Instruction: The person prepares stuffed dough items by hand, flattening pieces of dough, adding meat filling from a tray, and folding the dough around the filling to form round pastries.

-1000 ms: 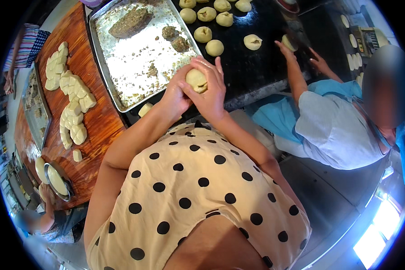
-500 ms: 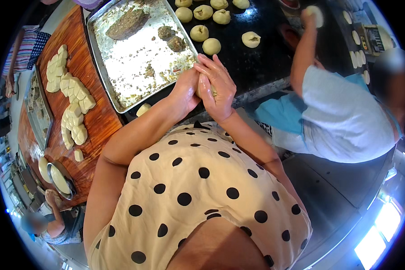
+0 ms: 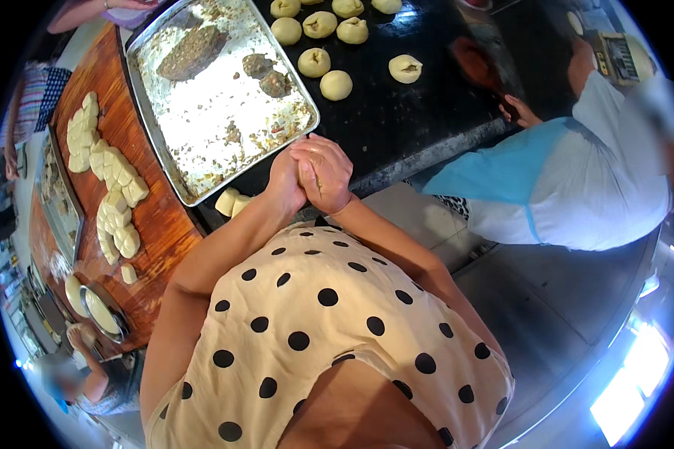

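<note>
My left hand [image 3: 284, 187] and my right hand [image 3: 323, 170] are closed around a dough ball, now almost entirely hidden between palms and fingers, just below a metal tray [image 3: 312, 112] with a loaf-shaped mound of filling [image 3: 191, 56] and smaller lumps [image 3: 275, 84]. Cut dough pieces [image 3: 232, 200] lie beside my left wrist at the tray's lower corner. On the black worktop [image 3: 374, 127], several filled dough balls [image 3: 336, 85] stand right of the tray, most with gathered tops. A long cluster of cut dough [image 3: 112, 168] rests on the wooden table [image 3: 161, 262] to my left.
A co-worker [image 3: 554, 179] bends at the worktop on my right. Other people are at upper left [image 3: 34, 105] and lower left [image 3: 101, 385]. A second tray [image 3: 64, 217] and a metal bowl [image 3: 105, 314] are on the wooden table; another arm [image 3: 79, 19] reaches in at the top.
My hands have drawn down and left, closing over the dough ball that showed a second ago. The co-worker has leaned further over the worktop. An arm has appeared at top left.
</note>
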Demonstrator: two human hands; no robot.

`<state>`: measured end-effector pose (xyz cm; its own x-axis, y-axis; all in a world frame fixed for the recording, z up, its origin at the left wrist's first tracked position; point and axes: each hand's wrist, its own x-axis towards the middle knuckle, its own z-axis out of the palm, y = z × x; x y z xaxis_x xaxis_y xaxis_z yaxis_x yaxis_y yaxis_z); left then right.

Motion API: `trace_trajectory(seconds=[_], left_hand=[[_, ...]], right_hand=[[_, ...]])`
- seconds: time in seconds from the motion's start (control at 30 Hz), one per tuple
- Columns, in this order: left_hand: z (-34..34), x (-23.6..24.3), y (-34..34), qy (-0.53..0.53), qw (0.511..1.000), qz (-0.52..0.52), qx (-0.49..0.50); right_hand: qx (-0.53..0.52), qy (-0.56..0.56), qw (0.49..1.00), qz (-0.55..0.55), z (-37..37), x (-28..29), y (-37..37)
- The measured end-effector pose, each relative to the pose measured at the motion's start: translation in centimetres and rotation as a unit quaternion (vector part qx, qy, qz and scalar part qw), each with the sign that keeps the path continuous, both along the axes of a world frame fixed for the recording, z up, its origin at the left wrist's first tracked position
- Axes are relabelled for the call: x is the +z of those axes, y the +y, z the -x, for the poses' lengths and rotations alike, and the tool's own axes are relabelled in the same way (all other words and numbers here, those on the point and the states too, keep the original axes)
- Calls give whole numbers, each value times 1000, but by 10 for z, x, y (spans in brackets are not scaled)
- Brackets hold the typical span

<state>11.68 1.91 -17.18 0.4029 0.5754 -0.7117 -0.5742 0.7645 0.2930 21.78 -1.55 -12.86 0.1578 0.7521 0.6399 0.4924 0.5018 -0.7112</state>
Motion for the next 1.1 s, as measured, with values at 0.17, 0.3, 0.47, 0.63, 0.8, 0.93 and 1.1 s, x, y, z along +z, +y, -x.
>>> trace_trajectory(seconds=[0.17, 0.3, 0.47, 0.63, 0.8, 0.93, 1.1], left_hand=[[-5, 43, 23, 17, 996, -32, -85], [47, 23, 10, 292, 897, -286, -167], [135, 6, -35, 495, 596, -458, -436], [170, -6, -71, 555, 408, -541, -483], [170, -24, -73, 572, 332, -572, -485], [178, -32, -71, 552, 361, -568, -493], [188, -35, -73, 546, 395, -584, -453]], right_hand=[[15, 255, 949, 187, -23, -8, 37], [-145, 292, 928, 181, -76, 2, 101], [-268, -111, 950, 114, -144, -98, 129], [-16, 0, 958, 286, -54, -75, 19], [301, -217, 848, 377, 46, -88, -45], [312, -242, 864, 312, 72, -107, -57], [243, -206, 880, 353, 74, -106, -69]])
